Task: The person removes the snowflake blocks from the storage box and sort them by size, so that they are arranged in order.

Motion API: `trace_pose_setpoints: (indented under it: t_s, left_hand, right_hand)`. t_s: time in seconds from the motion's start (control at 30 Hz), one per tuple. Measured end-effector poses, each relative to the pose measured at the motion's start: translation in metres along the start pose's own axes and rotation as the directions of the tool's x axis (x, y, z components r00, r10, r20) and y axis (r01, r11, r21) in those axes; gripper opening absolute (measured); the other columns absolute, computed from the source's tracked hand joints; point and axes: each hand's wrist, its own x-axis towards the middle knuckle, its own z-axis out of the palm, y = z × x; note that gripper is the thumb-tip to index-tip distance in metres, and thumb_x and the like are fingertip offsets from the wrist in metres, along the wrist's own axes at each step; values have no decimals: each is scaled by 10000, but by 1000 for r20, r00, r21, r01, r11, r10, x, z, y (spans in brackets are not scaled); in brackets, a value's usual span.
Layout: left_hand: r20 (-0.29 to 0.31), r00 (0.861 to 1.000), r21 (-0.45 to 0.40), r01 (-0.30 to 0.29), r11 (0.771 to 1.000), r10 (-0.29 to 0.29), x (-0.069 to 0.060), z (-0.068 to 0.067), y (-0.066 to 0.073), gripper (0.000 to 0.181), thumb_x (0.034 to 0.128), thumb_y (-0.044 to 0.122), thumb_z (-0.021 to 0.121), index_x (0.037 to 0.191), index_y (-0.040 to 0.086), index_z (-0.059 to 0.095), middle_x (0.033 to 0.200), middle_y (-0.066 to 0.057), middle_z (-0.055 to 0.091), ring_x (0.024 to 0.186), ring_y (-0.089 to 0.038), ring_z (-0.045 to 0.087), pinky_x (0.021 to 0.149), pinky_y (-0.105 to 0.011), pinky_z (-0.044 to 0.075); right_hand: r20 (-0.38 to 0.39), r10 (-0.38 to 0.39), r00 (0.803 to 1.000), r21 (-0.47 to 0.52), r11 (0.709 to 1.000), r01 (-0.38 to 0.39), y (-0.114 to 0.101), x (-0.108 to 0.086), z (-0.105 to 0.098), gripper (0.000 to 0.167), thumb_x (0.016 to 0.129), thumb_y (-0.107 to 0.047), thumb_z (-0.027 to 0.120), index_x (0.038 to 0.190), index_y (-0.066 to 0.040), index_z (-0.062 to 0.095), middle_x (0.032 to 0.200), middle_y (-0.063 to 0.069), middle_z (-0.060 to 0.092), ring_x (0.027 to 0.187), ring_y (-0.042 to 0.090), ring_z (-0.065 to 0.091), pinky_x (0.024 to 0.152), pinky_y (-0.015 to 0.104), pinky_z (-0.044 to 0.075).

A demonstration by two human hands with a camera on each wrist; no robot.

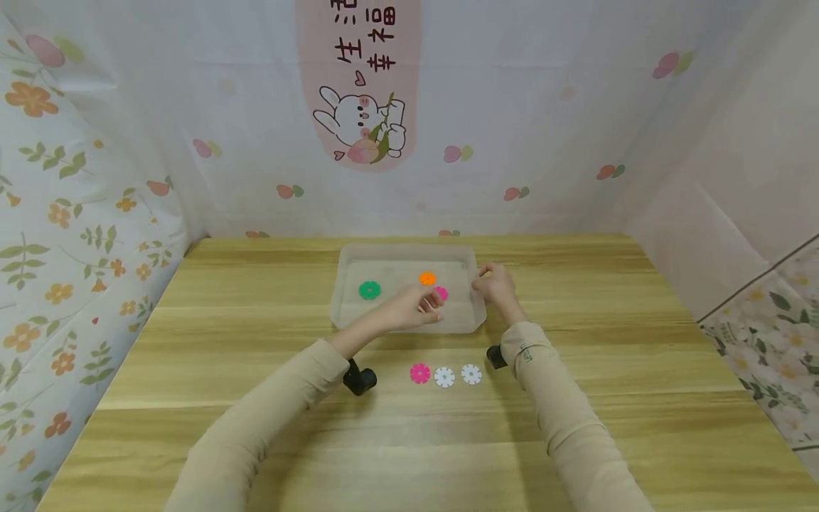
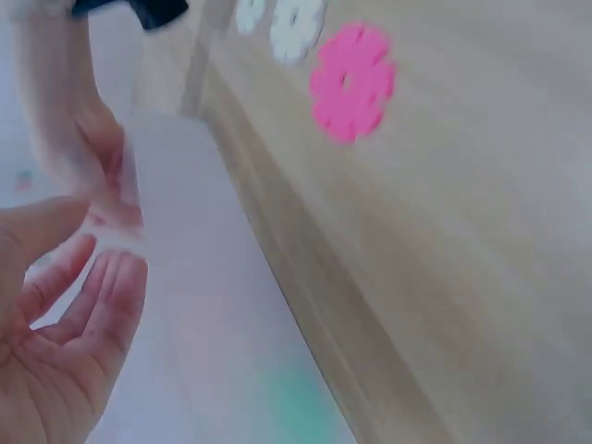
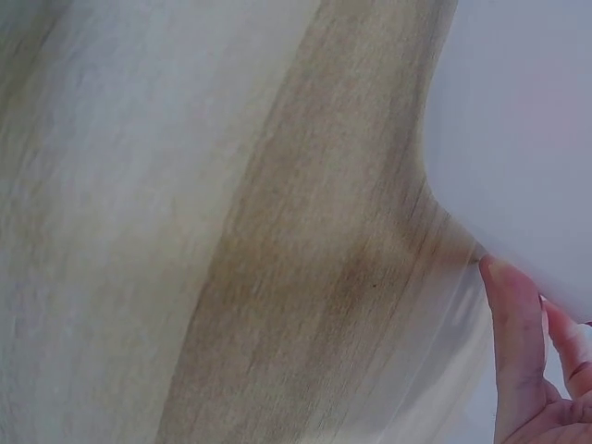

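Note:
A translucent white plastic tray (image 1: 397,270) stands toward the back of the table. In it lie a green notched disc (image 1: 369,290), an orange notched disc (image 1: 427,279) and a pink notched disc (image 1: 441,293). My left hand (image 1: 414,308) is over the tray's front part, close to the pink disc. Its fingers are loosely bent and apart from the thumb, with nothing between them in the left wrist view. At the tray's right side, my right hand (image 1: 495,284) pinches the wall. Its thumb (image 3: 516,314) touches the outside in the right wrist view; the other fingers are partly cut off.
In front of the tray, a pink notched disc (image 1: 419,373) and two white notched discs (image 1: 444,377) lie in a row on the wooden table (image 1: 409,462). A black device (image 1: 360,380) sits below the left wrist, another (image 1: 495,356) by the right cuff. A printed cloth (image 1: 256,107) hangs behind.

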Motion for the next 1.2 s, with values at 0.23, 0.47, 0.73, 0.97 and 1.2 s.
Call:
trace_pose_setpoints:
  t_s: [0.23, 0.47, 0.73, 0.97, 1.2]
  left_hand:
    - [-45, 990, 145, 136, 980, -131, 34, 1, -10, 354, 878, 151, 602, 1167, -33, 512, 1196, -173, 521, 1088, -265, 520, 931, -334, 453]
    - [-23, 971, 240, 238, 941, -239, 66, 5, -22, 392, 827, 125, 658, 1168, -4, 511, 1173, -141, 495, 1022, -231, 505, 914, -329, 433]
    - [-107, 990, 409, 132, 903, -96, 159, 44, -142, 305, 671, 198, 787, 790, 117, 517, 838, -35, 469, 762, -177, 428, 647, -279, 392]
    - [-17, 994, 287, 105, 952, -105, 95, 10, -49, 299, 713, 35, 749, 863, 31, 490, 831, -83, 531, 734, -167, 467, 624, -257, 419]
    - [-22, 998, 250, 65, 966, -61, 65, 4, -17, 267, 780, -30, 664, 984, -14, 493, 933, -136, 579, 747, -140, 476, 626, -182, 400]
  right_hand:
    - [2, 12, 1000, 13, 1000, -12, -2, -2, -2, 162, 816, -34, 521, 977, -14, 528, 1140, 198, 522, 673, 172, 490, 509, 194, 427]
    - [6, 11, 1000, -4, 1000, -11, 1, 0, 0, 154, 812, -40, 537, 964, -16, 532, 1143, 206, 532, 635, 164, 485, 498, 197, 429]
    - [-1, 23, 1000, -12, 1000, -23, 2, 8, 2, 146, 797, -45, 528, 942, -43, 534, 1056, 170, 544, 581, 128, 448, 478, 191, 417]
    - [-14, 10, 1000, -21, 1000, -10, 1, 8, 3, 158, 781, -39, 522, 937, -30, 541, 1085, 186, 547, 585, 141, 453, 463, 194, 413]
    - [-8, 30, 1000, -30, 999, -30, 2, 8, 0, 165, 784, -42, 529, 948, -34, 542, 996, 160, 544, 585, 138, 461, 473, 193, 413]
